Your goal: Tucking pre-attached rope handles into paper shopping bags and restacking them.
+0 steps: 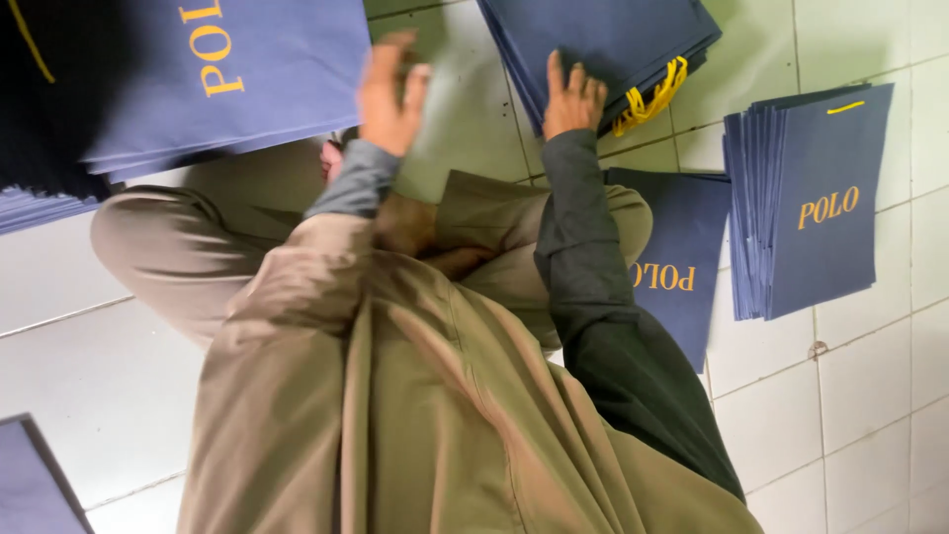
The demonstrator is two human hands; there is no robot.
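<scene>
Navy bags [603, 40], right hand [573, 99] on them

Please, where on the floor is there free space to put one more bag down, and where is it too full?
Bare tile floor lies below the right stack of bags; more lies at the left, beside the knee. It is crowded at the top, where the right hand touches the top stack and the left hand hovers.
</scene>
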